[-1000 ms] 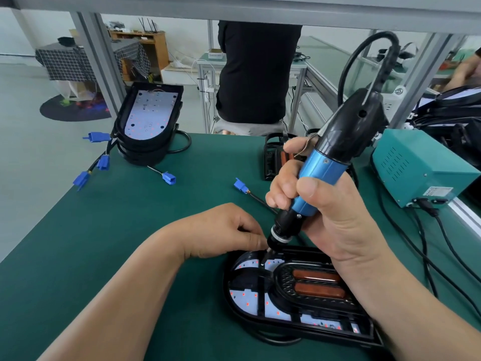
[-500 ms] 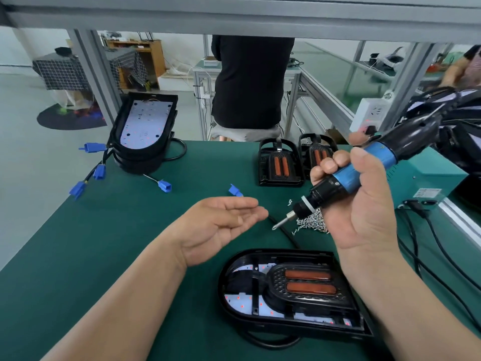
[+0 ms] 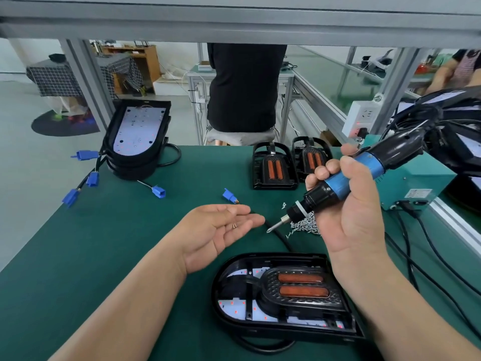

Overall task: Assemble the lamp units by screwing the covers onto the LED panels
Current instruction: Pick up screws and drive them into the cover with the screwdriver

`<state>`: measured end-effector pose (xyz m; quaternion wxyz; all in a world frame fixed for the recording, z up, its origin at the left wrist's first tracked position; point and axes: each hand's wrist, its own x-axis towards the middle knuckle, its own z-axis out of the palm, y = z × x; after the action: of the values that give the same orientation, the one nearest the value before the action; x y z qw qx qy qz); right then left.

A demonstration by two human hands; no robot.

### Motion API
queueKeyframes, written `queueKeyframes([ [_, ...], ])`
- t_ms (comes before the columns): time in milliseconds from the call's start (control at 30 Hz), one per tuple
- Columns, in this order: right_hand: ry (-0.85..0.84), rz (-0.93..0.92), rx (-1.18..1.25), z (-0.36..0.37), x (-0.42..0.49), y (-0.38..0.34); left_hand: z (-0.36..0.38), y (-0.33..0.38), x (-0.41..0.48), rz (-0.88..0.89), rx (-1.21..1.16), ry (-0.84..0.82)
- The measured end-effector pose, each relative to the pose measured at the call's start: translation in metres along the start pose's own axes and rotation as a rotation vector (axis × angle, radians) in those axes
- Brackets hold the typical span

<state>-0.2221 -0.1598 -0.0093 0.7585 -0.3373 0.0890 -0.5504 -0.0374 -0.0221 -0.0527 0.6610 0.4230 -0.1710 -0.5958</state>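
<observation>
Green counter, lamp unit near right, stacked LED panels with blue connectors far left, two covers far centre, screws piled mid-right, teal power box far right

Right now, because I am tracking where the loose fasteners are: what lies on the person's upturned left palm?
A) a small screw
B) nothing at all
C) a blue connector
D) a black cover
A: a small screw lies on the flat, upturned palm of the left hand, just ahead of the bit of the electric screwdriver that the right hand grips.
</observation>
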Motion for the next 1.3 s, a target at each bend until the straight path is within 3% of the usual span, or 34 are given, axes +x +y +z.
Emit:
queueKeyframes([
  [200,0.017,-0.005,0.002,-0.001,0.001,0.001,-0.003,0.006,-0.005,-0.03,-0.051,-0.111],
  [500,0.009,-0.008,0.006,0.001,-0.001,-0.001,0.006,0.004,-0.004,0.04,0.036,0.09],
  [633,0.019,-0.007,0.01,0.0,-0.001,-0.001,0.003,0.003,0.001,0.058,-0.127,0.176],
  [733,0.03,-0.006,0.006,-0.001,-0.001,-0.001,0.0,0.005,0.0,0.021,-0.22,0.122],
  [1067,0.03,-0.018,0.021,-0.001,-0.001,-0.002,0.013,0.003,-0.008,0.004,0.15,0.057],
  [1300,0.116,-0.033,0.098,-0.003,0.002,-0.004,0.018,-0.001,-0.01,-0.036,0.232,-0.042],
])
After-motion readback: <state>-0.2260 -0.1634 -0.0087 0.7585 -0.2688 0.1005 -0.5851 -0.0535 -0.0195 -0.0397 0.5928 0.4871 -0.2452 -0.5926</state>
